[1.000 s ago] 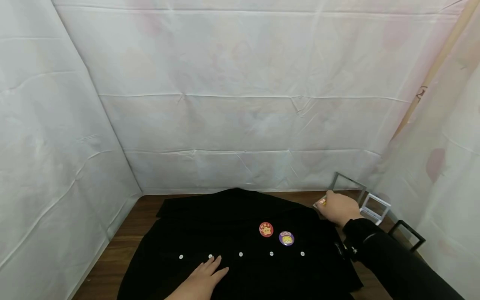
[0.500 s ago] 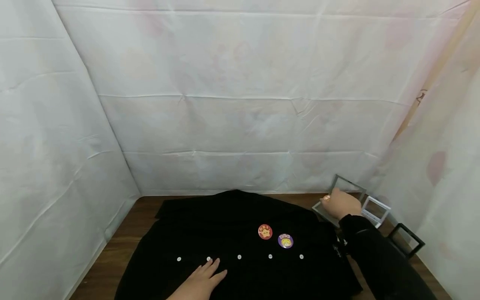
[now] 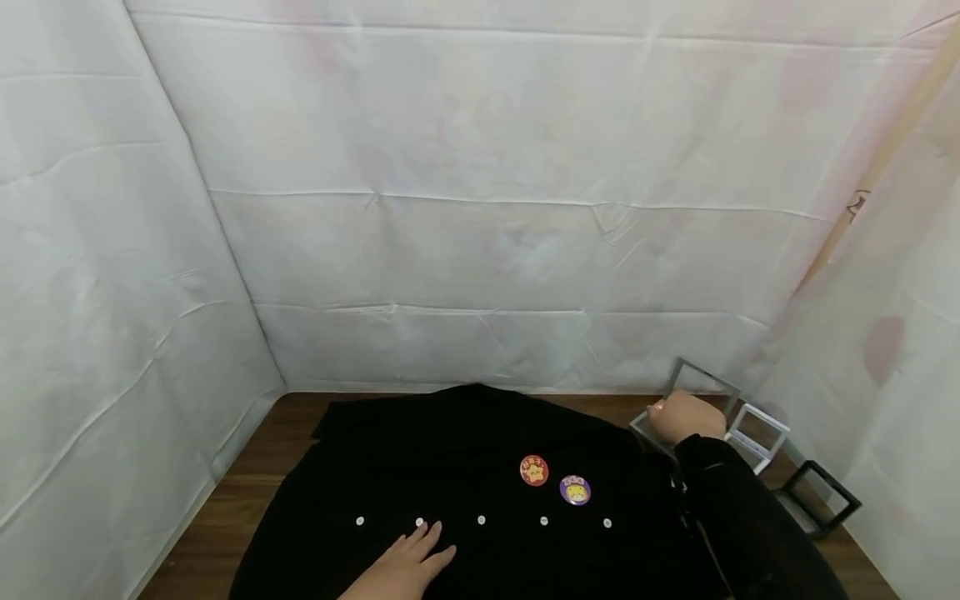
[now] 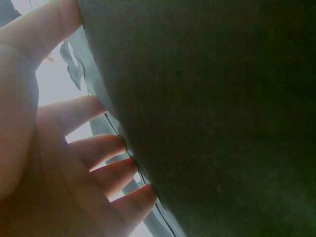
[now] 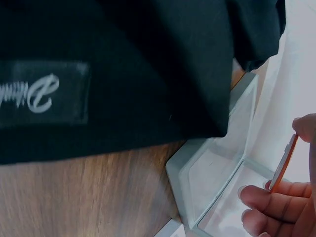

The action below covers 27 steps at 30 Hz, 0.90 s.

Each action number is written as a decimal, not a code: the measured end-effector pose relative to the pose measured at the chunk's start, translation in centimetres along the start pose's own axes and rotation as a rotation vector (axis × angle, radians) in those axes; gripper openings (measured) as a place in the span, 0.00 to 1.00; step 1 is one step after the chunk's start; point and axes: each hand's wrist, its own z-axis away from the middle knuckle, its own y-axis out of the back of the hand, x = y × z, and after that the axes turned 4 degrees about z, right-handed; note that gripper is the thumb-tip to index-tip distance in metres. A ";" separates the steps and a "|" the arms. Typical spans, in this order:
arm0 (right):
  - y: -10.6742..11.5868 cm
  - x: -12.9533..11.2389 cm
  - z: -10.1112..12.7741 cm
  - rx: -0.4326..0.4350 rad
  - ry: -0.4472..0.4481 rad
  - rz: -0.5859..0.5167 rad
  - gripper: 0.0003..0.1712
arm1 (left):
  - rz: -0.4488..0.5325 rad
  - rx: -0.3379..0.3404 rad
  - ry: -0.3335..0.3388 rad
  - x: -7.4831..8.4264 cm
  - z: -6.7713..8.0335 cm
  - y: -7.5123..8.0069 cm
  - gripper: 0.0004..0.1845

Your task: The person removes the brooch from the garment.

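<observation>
A black shirt (image 3: 450, 467) with white buttons lies spread out, bearing a red round badge (image 3: 534, 471) and a purple round badge (image 3: 575, 490). My left hand (image 3: 405, 565) rests on the shirt below the button row, fingers extended; in the left wrist view its fingertips touch dark cloth. Over the open grey case (image 5: 212, 173), my right hand (image 3: 684, 416) pinches a thin badge (image 5: 284, 163) between thumb and fingers. This badge is seen edge-on with an orange rim, so its face is hidden. The case has a clear panel.
An open white case (image 3: 757, 437) and an open black case (image 3: 817, 500) stand to the right of the grey one. White sheeting (image 3: 480, 208) encloses the wooden table (image 3: 217, 517) at the back and sides.
My right hand has shifted right from the grey case's left edge to over its inside, still pinching the badge. My left hand stays on the shirt. The head view has tilted slightly.
</observation>
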 end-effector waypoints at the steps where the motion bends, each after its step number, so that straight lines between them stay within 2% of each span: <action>1: 0.0 0.2 0.0 -0.001 -0.002 0.011 0.29 | 0.001 0.004 -0.004 0.1 0.0 0.0 0.41; 10: -0.6 1.4 0.5 -0.028 -0.021 0.060 0.25 | -0.001 0.011 -0.021 0.2 -0.4 -0.1 0.41; 16: -1.8 0.7 0.5 -0.061 -0.017 0.085 0.27 | -0.019 -0.016 -0.033 -1.0 -0.4 -0.7 0.36; 18: -2.1 0.4 0.4 -0.068 -0.018 0.100 0.29 | -0.022 -0.031 -0.016 -1.3 -0.5 -0.9 0.35; 22: -2.7 0.5 0.4 -0.042 -0.028 0.113 0.30 | -0.022 -0.061 -0.003 -1.7 -1.0 -1.3 0.32; 27: -3.1 0.9 0.3 0.008 -0.028 0.096 0.31 | -0.031 -0.070 -0.038 -1.7 -1.4 -1.3 0.30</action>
